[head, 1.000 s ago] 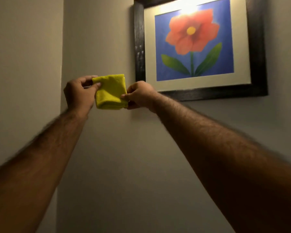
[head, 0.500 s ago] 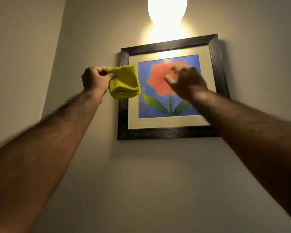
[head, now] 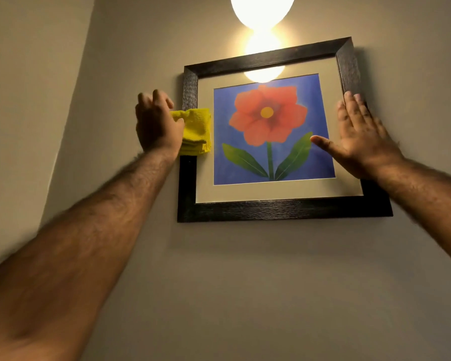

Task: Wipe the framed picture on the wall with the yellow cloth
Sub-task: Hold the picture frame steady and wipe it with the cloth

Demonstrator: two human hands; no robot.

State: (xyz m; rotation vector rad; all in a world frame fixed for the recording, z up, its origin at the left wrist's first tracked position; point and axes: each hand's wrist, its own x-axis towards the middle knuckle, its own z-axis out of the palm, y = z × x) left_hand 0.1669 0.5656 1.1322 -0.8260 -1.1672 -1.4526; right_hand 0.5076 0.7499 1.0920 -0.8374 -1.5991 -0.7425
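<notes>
The framed picture hangs on the wall: a dark wooden frame, a cream mat and a red flower on blue. My left hand holds the folded yellow cloth against the frame's left side, where it covers part of the frame and the mat. My right hand lies flat with spread fingers on the frame's right side, its thumb over the blue print. The frame's right edge is partly hidden behind this hand.
A bright round wall lamp glows just above the picture and reflects in the glass. A wall corner runs down at the left of the picture. Bare beige wall lies below the frame.
My left hand has carried the cloth right and down onto the frame's left side. My right hand has moved from the flower to the frame's right edge and flattened. The view came closer.
</notes>
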